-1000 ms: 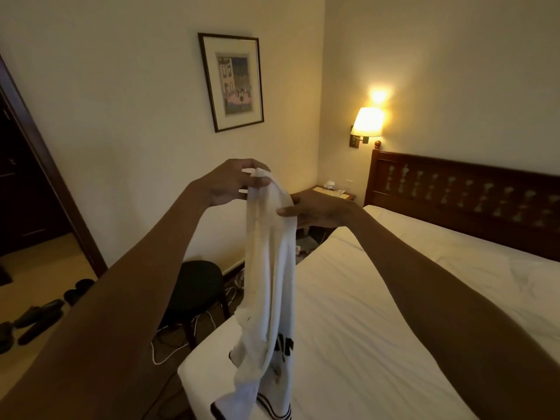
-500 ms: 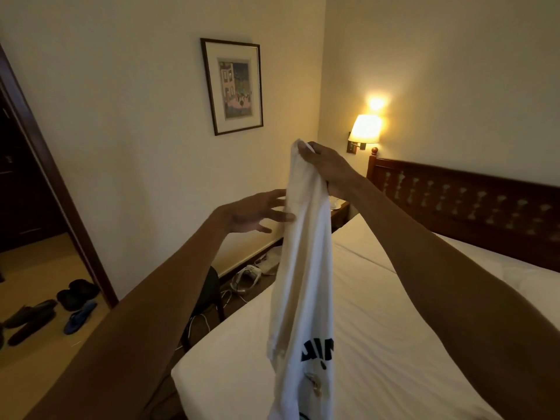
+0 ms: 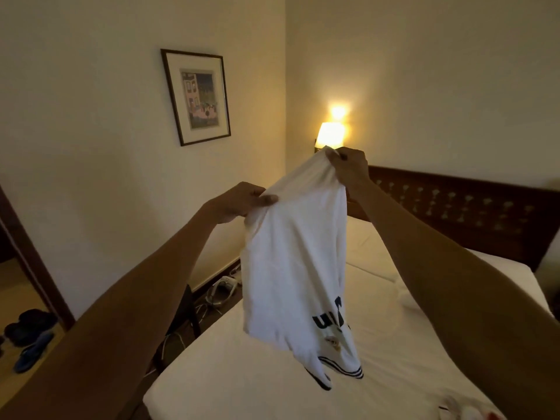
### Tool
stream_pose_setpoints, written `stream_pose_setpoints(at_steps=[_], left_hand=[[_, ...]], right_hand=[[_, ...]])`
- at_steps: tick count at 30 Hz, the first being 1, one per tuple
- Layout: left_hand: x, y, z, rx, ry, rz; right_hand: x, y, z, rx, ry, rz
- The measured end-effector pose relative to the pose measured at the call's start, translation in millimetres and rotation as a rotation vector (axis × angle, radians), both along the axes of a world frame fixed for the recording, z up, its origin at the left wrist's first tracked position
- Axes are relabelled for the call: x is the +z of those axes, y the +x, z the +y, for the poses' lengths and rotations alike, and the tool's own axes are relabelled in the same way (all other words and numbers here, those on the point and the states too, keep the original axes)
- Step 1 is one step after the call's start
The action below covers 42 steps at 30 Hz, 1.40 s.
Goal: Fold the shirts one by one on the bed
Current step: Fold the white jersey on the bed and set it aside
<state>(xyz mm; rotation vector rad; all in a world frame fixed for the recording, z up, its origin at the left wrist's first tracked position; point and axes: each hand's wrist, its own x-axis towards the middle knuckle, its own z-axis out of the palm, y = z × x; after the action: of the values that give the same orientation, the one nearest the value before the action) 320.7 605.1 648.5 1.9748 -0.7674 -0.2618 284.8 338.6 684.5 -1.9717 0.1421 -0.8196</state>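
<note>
Fingers [image 3: 268,200] of the left hand [image 3: 239,201] are curled, and with the thumb they pinch one upper edge of the white shirt [image 3: 294,262]. The right hand [image 3: 348,171] sits higher, at about one o'clock from the left, and its fingertips [image 3: 336,157] pinch the other upper edge, bunching the cloth into a peak. Between the two grips the top edge runs on a slant, low on the left and high on the right.

The shirt hangs in the air in the middle of the view, over the bed [image 3: 242,374]. Dark lettering shows on the cloth at its five o'clock side, and the lowest tip, trimmed with dark stripes, reaches down to the sheet or just above it; which one I cannot tell.

At the bed's four o'clock corner lies a small white and red thing [image 3: 463,412], too blurred to name. A lit lamp [image 3: 331,134] glows on the wall at twelve o'clock of the right hand, with the dark wooden headboard [image 3: 454,207] at three o'clock. A framed picture [image 3: 197,97] hangs at ten o'clock. Sandals [image 3: 33,338] lie on the floor at eight o'clock, and a dark stool [image 3: 185,304] stands beside the bed's left edge.
</note>
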Motion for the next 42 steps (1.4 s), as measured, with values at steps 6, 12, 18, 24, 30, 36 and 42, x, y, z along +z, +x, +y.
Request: stream_pose_setpoints(at_steps=[6,12,18,24,30,36,42], left_hand=[[-7.9,-4.6,-17.7,0.103,-0.085,-0.112],[8.8,-7.5,-0.5,0.016,0.081,0.004],[-3.3,11.5,45.5,0.192,0.391,0.037],[-8.0,19.5,75.7,0.439,0.276,-0.082],[-7.7,24.7,84.0,0.574,0.274,-0.158],[-4.1,18.4,110.6,0.455,0.323,-0.071],[-20.5,25.8,124.9,0.716,0.487,-0.185]], right_hand=[[5.6,-3.8,-6.3,-0.098,0.007,0.000],[17.7,1.6,-23.8,-0.208,-0.078,0.091],[17.2,4.8,-43.0,-0.325,0.015,0.219],[7.1,9.6,-41.3,-0.316,0.018,0.327],[0.6,14.8,-40.0,-0.173,-0.091,0.305],[-13.5,16.6,-56.7,-0.207,-0.084,0.343],[-33.1,9.6,-56.9,-0.327,-0.219,0.343]])
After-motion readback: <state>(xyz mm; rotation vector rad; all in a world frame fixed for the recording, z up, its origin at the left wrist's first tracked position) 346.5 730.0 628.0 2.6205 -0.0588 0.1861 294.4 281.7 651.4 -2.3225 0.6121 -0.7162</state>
